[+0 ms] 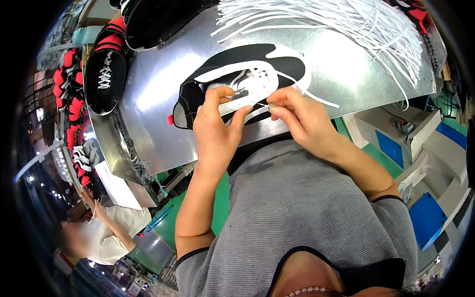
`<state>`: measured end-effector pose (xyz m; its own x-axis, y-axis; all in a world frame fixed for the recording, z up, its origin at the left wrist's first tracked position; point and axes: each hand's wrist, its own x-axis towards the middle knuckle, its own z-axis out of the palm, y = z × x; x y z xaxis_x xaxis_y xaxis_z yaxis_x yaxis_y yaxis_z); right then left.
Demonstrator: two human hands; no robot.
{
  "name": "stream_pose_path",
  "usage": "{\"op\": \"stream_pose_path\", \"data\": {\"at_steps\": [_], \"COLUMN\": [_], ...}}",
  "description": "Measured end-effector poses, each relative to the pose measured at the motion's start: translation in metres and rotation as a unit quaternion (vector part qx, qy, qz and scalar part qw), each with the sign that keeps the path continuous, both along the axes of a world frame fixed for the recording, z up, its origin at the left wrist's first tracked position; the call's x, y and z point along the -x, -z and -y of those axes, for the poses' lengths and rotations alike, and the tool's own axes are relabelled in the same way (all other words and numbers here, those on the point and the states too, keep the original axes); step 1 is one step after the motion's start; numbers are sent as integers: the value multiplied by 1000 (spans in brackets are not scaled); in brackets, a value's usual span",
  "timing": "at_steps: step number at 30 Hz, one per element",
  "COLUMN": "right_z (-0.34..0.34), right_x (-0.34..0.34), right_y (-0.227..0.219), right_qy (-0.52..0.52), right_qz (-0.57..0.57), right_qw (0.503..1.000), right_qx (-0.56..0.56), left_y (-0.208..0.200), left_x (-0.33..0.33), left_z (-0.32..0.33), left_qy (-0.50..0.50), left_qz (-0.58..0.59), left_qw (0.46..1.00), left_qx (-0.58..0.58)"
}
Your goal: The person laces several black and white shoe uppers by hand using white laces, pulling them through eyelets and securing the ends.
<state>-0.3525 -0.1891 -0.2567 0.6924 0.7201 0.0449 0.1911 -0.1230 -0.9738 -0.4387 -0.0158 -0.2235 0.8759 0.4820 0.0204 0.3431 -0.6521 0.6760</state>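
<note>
A black and white shoe upper [225, 59] lies on its side on the metal table in front of me, with a small red tab at its left end. White shoelace [316, 98] crosses its eyelet area, and a loose end trails to the right. My left hand [216, 126] grips the near edge of the upper, index finger and thumb on either side of the white eyelet strip. Close beside that thumb, my right hand [308, 121] pinches a piece of the lace between thumb and index finger. The tip of this piece is partly hidden by the fingers.
A large pile of white laces [341, 24] covers the table's far right. More black and red shoe uppers [105, 74] sit at the far left. A metal tabletop [153, 123] runs beneath. At lower left another person [111, 232] works; white shelving with blue panels [428, 218] stands right.
</note>
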Motion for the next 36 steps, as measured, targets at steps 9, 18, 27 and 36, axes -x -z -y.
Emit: {"op": "stream_pose_path", "data": {"at_steps": [9, 18, 27, 36], "right_z": [-6, -13, -31, -37], "right_x": [-7, -3, -7, -49], "right_y": [0, 0, 11, -32], "right_qy": [-38, -16, -16, -174], "right_qz": [-56, 118, 65, 172], "right_qw": [996, 983, 988, 969], "right_qx": [55, 142, 138, 44], "left_y": [2, 14, 11, 18], "left_x": [-4, 2, -6, 7], "left_z": [-7, -9, -6, -3], "left_qy": [45, 135, 130, 241], "left_qz": [-10, 60, 22, 159], "left_qw": [999, 989, 991, 935], "left_qx": [20, -21, 25, -206]}}
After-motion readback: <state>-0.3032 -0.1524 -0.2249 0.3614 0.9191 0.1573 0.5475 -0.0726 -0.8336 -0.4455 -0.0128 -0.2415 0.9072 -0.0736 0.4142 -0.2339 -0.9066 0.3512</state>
